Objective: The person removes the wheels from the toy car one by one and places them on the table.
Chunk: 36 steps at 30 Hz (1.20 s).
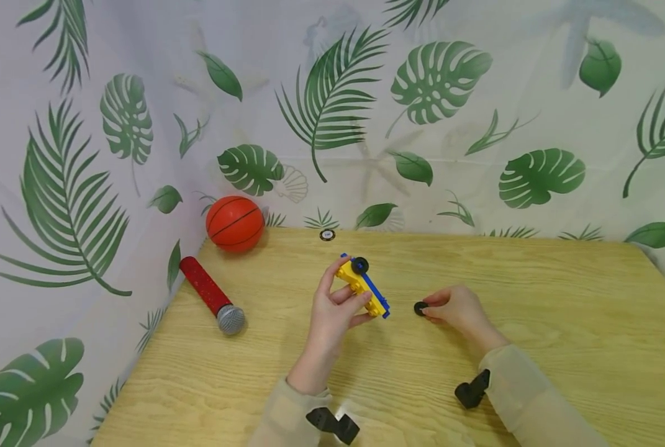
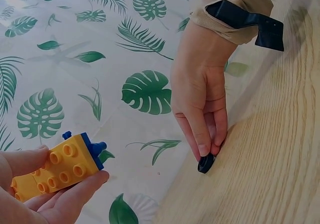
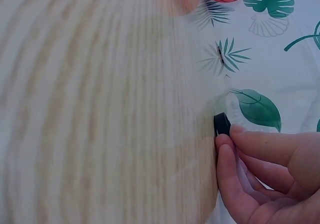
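Observation:
My left hand (image 1: 334, 310) grips a yellow and blue toy car (image 1: 362, 287) made of studded building blocks, held tilted over the table. One black wheel (image 1: 360, 266) is fitted at its upper end. In the left wrist view the yellow studs of the car (image 2: 62, 165) face the camera, and blue axle pegs (image 2: 98, 148) stick out at the bare end. My right hand (image 1: 459, 312) pinches a second black wheel (image 1: 420, 308) between thumb and fingers, close over the tabletop. The right wrist view shows this wheel (image 3: 222, 124) at the fingertips.
A red microphone (image 1: 206, 287) with a silver head lies at the table's left edge. Behind it sits an orange-red toy basketball (image 1: 235, 224). A small round black-and-white chip (image 1: 327, 234) lies at the back edge of the wooden table (image 1: 561, 298), against the leaf-patterned cloth (image 1: 449, 155).

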Each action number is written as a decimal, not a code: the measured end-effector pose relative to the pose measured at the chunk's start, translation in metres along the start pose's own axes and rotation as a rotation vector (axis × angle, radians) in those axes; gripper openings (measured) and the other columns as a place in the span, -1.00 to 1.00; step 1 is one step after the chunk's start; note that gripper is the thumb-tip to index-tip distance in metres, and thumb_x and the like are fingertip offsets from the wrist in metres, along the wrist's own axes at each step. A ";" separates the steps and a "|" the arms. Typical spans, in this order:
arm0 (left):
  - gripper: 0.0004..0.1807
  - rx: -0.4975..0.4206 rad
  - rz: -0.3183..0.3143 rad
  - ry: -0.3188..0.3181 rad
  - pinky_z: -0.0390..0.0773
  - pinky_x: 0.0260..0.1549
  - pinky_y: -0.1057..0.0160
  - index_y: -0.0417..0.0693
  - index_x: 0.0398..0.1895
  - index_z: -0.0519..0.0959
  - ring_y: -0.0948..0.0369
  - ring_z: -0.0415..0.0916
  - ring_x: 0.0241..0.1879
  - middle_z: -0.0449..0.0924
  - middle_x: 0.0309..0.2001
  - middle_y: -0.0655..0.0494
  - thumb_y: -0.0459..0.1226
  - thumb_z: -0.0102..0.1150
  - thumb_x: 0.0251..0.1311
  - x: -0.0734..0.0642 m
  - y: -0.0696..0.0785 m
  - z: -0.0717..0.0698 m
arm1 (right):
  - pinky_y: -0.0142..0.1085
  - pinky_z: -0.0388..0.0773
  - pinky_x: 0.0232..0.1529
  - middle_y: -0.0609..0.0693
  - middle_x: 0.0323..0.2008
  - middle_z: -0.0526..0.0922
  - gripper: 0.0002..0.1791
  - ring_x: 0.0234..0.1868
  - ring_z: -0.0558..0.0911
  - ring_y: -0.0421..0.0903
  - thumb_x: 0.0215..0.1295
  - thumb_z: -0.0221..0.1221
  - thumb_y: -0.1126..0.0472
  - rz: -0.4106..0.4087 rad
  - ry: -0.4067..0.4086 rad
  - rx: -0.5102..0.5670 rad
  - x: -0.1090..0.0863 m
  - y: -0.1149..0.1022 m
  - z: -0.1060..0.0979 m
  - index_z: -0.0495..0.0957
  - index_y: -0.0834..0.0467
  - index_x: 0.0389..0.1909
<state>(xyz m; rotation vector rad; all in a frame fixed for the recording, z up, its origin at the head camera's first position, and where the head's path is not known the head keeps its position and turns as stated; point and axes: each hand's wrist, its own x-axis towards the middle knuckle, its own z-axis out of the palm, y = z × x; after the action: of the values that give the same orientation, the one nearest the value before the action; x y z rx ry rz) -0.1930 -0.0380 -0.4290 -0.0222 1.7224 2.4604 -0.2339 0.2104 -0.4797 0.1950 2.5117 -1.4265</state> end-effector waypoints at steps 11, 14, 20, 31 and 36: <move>-0.25 0.003 0.002 -0.003 0.69 -0.16 -0.08 0.28 0.39 0.33 -0.05 0.69 -0.04 0.62 0.10 -0.29 -0.54 0.21 0.22 -0.001 -0.002 0.002 | -0.34 0.71 -0.28 0.36 -0.14 0.69 -0.62 -0.35 0.73 -0.16 0.22 0.30 0.43 -0.013 -0.029 0.022 -0.004 0.002 -0.002 0.56 0.50 0.04; -0.26 0.003 0.004 -0.007 0.68 -0.15 -0.09 0.28 0.39 0.34 -0.06 0.68 -0.03 0.61 0.11 -0.30 -0.54 0.21 0.23 -0.001 -0.002 0.002 | -0.33 0.71 -0.27 0.36 -0.13 0.68 -0.61 -0.33 0.73 -0.15 0.23 0.28 0.44 -0.022 -0.037 0.032 -0.005 0.002 -0.003 0.55 0.51 0.06; -0.27 0.025 0.000 -0.011 0.69 -0.17 -0.07 0.31 0.36 0.37 -0.04 0.68 -0.04 0.64 0.09 -0.24 -0.53 0.21 0.22 0.000 -0.001 0.004 | -0.30 0.72 -0.28 0.40 -0.15 0.66 -0.59 -0.35 0.73 -0.13 0.23 0.24 0.49 -0.053 -0.048 0.092 -0.008 0.003 -0.008 0.49 0.56 0.09; -0.24 0.051 -0.002 -0.022 0.69 -0.16 -0.09 0.38 0.37 0.34 -0.02 0.68 -0.05 0.64 0.11 -0.21 -0.54 0.19 0.23 0.000 -0.001 0.007 | -0.25 0.72 -0.28 0.40 -0.07 0.63 -0.57 -0.29 0.72 -0.10 0.33 0.20 0.40 -0.110 -0.044 0.056 -0.016 0.002 -0.018 0.46 0.48 0.18; -0.24 0.053 -0.010 -0.048 0.69 -0.15 -0.10 0.39 0.36 0.34 -0.04 0.69 -0.06 0.63 0.11 -0.23 -0.54 0.18 0.23 0.000 -0.004 0.008 | -0.22 0.72 -0.20 0.38 -0.03 0.60 -0.54 -0.24 0.72 -0.09 0.36 0.17 0.37 -0.098 -0.040 0.084 -0.021 -0.001 -0.022 0.43 0.44 0.25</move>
<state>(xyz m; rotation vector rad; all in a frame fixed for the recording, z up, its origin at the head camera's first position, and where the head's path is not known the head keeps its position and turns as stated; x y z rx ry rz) -0.1921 -0.0288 -0.4298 0.0335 1.7628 2.3875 -0.2168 0.2291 -0.4616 0.0587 2.4624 -1.5593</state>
